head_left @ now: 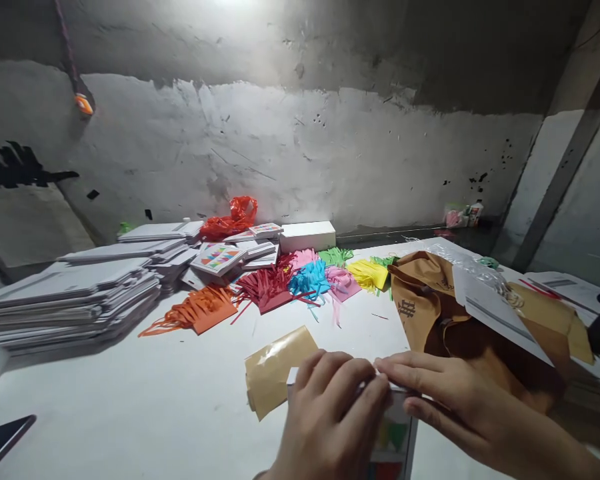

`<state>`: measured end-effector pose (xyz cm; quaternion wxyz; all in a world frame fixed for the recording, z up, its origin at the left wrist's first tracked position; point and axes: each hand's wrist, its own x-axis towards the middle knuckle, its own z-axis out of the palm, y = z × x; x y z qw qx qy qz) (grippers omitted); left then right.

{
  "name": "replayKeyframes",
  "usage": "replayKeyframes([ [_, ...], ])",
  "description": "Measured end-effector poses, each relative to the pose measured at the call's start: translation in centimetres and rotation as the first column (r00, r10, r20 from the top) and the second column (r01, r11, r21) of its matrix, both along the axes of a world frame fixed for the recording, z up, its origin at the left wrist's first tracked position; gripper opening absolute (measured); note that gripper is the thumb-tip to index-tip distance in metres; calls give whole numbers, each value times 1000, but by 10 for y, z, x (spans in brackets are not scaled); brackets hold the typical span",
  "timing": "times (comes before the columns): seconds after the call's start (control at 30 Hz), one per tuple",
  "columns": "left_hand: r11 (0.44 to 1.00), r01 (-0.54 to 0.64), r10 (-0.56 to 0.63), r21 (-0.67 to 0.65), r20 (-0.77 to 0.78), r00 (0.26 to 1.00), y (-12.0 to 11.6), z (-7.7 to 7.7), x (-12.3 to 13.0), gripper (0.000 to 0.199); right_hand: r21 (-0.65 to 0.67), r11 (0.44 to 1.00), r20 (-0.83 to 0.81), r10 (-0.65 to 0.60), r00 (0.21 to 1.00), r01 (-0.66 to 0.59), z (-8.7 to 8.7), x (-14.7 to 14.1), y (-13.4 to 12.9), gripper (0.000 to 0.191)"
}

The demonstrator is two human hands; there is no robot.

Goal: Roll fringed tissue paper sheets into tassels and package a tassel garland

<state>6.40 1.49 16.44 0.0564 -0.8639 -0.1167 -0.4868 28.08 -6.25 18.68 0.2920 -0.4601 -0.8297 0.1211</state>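
A small white box [397, 437] with a printed picture of coloured flags on its front stands at the near edge of the table, partly hidden by my hands. My left hand [333, 413] curls over its top edge, fingers bent and closed on it. From the right, my right hand [447, 390] grips the top right corner, fingers laid along the upper edge and thumb lower at the front. Both hands' fingertips nearly meet on top. Just behind my left hand lies a folded piece of shiny tan wrapping [280, 367].
Fringed paper bundles, including orange [215, 310], dark red [265, 290], blue [310, 279] and yellow [369, 275], lie behind. White card stacks [80, 293] fill the left. A brown cloth bag [423, 293] sits right. A phone [5, 437] lies near left.
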Motion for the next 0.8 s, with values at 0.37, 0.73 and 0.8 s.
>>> replayKeyframes([
  [0.37,964,150,-145,-219,41,989,22,6,-41,21,-22,995,-484,-98,870,99,-45,-16,10,62],
  [0.73,907,-5,164,-422,342,925,42,-32,-81,32,-145,933,-445,-358,821,328,-98,-3,23,29],
  [0.8,876,-45,200,-479,278,939,48,-43,-82,32,-128,939,-460,-341,820,319,-103,-5,26,28],
])
